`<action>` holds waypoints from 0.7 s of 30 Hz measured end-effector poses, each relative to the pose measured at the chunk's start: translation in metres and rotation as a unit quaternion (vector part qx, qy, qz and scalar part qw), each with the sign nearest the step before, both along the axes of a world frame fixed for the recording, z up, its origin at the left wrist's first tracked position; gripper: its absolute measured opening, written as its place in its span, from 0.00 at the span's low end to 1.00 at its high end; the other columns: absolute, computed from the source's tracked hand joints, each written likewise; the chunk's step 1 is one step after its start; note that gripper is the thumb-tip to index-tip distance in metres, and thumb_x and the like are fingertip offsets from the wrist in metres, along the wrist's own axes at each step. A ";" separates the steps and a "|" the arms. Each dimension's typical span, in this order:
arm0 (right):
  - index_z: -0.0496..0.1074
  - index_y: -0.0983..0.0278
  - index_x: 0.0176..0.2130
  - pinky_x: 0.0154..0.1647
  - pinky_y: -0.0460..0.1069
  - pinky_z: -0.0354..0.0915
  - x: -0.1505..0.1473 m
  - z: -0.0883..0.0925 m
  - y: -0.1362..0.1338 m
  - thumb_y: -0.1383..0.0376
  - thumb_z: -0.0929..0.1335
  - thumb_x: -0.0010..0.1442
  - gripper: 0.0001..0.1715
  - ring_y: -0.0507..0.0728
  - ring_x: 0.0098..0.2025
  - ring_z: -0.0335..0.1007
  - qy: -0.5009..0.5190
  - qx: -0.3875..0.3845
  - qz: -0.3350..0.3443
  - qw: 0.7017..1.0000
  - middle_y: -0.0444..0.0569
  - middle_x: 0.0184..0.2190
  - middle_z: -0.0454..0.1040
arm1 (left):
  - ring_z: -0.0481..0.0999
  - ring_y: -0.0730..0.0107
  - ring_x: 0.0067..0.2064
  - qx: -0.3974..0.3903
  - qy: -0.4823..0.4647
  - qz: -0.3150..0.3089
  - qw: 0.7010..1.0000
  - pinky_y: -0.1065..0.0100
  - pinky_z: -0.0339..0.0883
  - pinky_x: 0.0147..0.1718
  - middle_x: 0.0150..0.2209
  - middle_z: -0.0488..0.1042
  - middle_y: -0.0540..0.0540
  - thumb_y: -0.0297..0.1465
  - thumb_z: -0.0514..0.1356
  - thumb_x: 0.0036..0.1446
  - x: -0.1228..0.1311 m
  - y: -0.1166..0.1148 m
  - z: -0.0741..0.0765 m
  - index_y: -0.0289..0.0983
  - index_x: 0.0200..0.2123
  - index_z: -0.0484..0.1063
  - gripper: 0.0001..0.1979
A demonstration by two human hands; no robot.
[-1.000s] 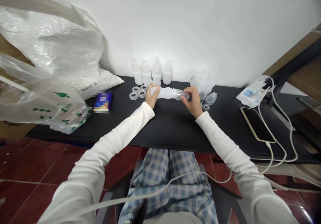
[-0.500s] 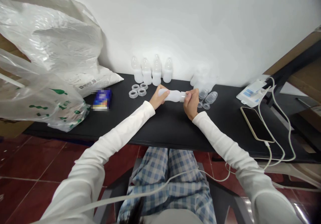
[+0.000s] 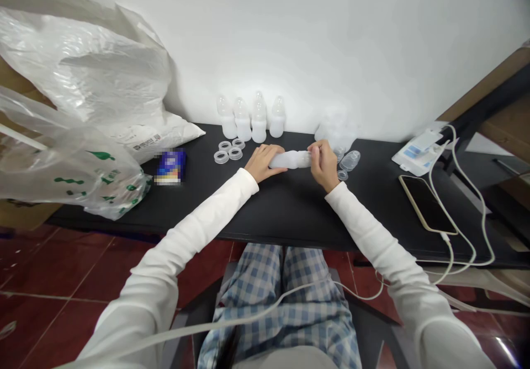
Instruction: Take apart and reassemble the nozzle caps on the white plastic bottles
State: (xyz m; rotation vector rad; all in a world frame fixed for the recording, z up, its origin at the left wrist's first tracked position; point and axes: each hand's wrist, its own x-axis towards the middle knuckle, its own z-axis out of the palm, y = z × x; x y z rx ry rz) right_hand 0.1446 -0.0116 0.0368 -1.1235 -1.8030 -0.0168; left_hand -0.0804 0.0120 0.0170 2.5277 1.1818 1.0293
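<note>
Bench [image 3: 290,214]: black, set lengthwise against a white wall [image 3: 290,38].
Held bottle [image 3: 290,160]: white, lying sideways between both hands, above the middle of the bench.
Left hand [image 3: 265,162]: at the bottle's base end; fingers and thumb parted to either side of it, how firmly they press cannot be told.
Right hand [image 3: 325,166]: fingers curled, pinching the clear opposite end and partly hiding it.
Standing bottles [image 3: 259,126]: four, upright in a row near the wall, with clear domed tops.
Rings [image 3: 221,157]: four, clustered before the row, left of the left hand.
Clear cover [image 3: 350,161]: lying just beside the right hand, near a small round piece [image 3: 342,175].
Left end: large white plastic bag [image 3: 103,71], blue packet [image 3: 171,166] partly blurred.
Right end: phone [image 3: 428,204] with cable [image 3: 451,256] attached.
</note>
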 end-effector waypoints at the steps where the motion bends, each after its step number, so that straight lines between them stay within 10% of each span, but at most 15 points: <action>1: 0.65 0.60 0.42 0.41 0.53 0.69 0.000 0.000 -0.001 0.53 0.53 0.74 0.21 0.55 0.35 0.69 -0.008 0.004 0.016 1.000 0.50 0.36 0.72 | 0.72 0.54 0.52 0.006 0.002 0.002 1.000 0.54 0.65 0.55 0.53 0.75 0.40 0.43 0.69 0.55 0.001 0.001 -0.001 0.38 0.51 0.70 0.25; 7: 0.70 0.65 0.44 0.41 0.55 0.65 0.005 0.012 -0.005 0.54 0.55 0.72 0.23 0.59 0.38 0.70 -0.115 0.046 -0.056 0.991 0.57 0.39 0.75 | 0.74 0.61 0.47 -0.027 -0.104 0.087 0.990 0.60 0.70 0.50 0.45 0.73 0.43 0.39 0.67 0.58 0.012 0.013 -0.017 0.37 0.46 0.68 0.17; 11: 0.76 0.64 0.31 0.35 0.52 0.57 0.010 0.025 -0.010 0.54 0.54 0.72 0.31 0.59 0.32 0.72 -0.315 -0.118 -0.129 0.933 0.55 0.26 0.76 | 0.75 0.66 0.42 -0.104 -0.193 0.153 0.964 0.63 0.71 0.45 0.45 0.71 0.42 0.36 0.67 0.58 0.022 0.029 -0.026 0.37 0.43 0.66 0.16; 21: 0.80 0.63 0.43 0.33 0.50 0.57 0.018 0.034 -0.020 0.52 0.60 0.71 0.25 0.61 0.37 0.77 -0.432 -0.251 -0.153 0.853 0.56 0.35 0.82 | 0.73 0.47 0.54 -0.055 -0.223 0.278 0.933 0.50 0.64 0.56 0.39 0.70 0.40 0.39 0.69 0.55 0.035 0.054 -0.029 0.38 0.37 0.61 0.20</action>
